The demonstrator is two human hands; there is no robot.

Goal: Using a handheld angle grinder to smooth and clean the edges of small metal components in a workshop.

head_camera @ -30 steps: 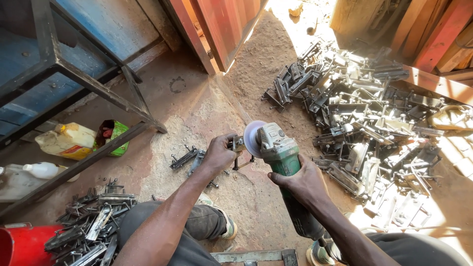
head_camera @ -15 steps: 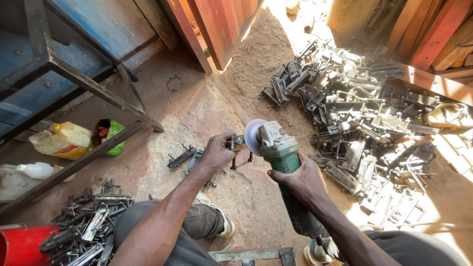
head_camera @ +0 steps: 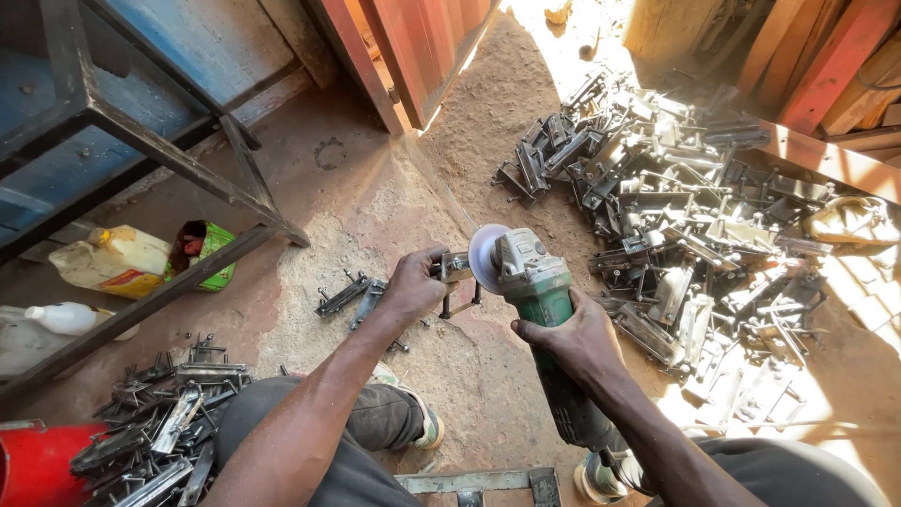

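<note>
Tons of steel brackets (head_camera: 694, 216) piled on the dirt to the right, a smaller heap (head_camera: 160, 432) bottom left. Right hand (head_camera: 574, 340) wrapped tight round the green angle grinder (head_camera: 535, 291), its disc against a small bracket (head_camera: 457, 272) pinched in the left hand (head_camera: 413, 286), centre frame.

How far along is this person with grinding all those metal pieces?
Hard to say exactly. A smaller heap of metal brackets lies by the person's left knee, possibly done already. In hand: the left hand holds one metal bracket against the disc of the green angle grinder, gripped by the right hand. A much larger pile of brackets lies to the right, so most probably remains.
</note>
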